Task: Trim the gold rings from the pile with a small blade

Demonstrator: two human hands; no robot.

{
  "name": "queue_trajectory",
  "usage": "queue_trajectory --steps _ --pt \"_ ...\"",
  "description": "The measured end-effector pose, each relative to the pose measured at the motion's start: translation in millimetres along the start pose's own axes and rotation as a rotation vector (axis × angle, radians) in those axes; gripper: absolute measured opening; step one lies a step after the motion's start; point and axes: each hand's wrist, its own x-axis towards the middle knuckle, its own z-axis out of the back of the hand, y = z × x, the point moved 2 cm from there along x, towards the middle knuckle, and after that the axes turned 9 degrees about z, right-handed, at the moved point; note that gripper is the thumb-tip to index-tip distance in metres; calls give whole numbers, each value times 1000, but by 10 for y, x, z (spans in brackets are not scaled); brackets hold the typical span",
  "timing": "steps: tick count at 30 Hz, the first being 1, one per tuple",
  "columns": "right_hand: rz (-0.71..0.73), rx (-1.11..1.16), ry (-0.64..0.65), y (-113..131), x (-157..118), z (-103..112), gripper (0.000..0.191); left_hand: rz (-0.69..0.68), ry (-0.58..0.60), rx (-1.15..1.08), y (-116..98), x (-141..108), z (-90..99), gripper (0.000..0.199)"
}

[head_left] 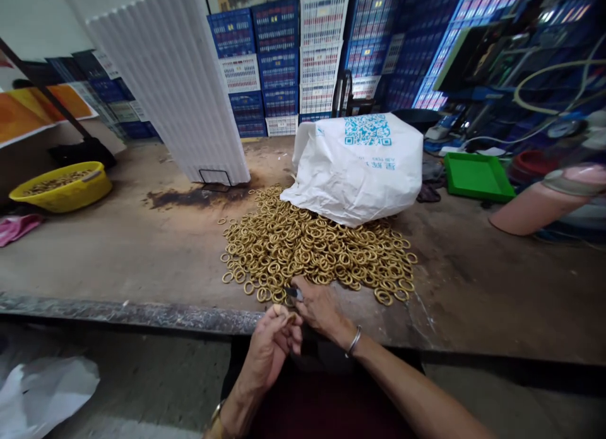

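Observation:
A large heap of brass-coloured rings (pixel 303 243) lies on the wooden table in front of me. My left hand (pixel 272 347) is closed in a pinch just off the table's front edge, with what looks like one brass ring (pixel 290 319) at its fingertips. Close beside it, at the near side of the heap, my right hand (pixel 319 305) is closed around a small dark-bladed knife (pixel 293 293). The blade points left and its handle is mostly hidden by the fingers. A white woven sack (pixel 364 174) with blue print rests against the back of the heap.
A yellow basin (pixel 61 189) of rings stands at far left. A white corrugated panel (pixel 175 79) leans upright in a black wire stand (pixel 215 177). To the right are a green tray (pixel 478 175) and a pink bottle (pixel 530 202). Stacked crates (pixel 277 66) line the back.

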Motion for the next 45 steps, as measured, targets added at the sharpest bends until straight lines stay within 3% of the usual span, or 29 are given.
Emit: queue_trajectory --steps 5,11,14,20,24,30,38,45 --pt "-27 -4 8 -4 38 -63 20 82 3 -202 -7 8 139 14" --pt "44 201 -198 -182 -6 -108 18 122 -84 -244 16 116 115 25" --pt "-27 290 -260 -237 -40 -9 15 35 -140 -24 -1 160 50 26" --pt "-308 738 -179 -300 -145 190 14 -330 -227 613 -83 272 -50 20" --pt "-469 1033 -119 -319 -250 205 12 -510 -171 911 -49 347 -62 24" --pt "-519 1294 -15 -292 -360 193 18 -532 24 1022 2 380 -113 26" --pt "-515 1394 85 -225 -394 235 20 -442 69 1021 13 369 -178 20" --pt "-477 1043 -61 -273 -402 241 21 -559 -130 1180 -21 345 -204 15"
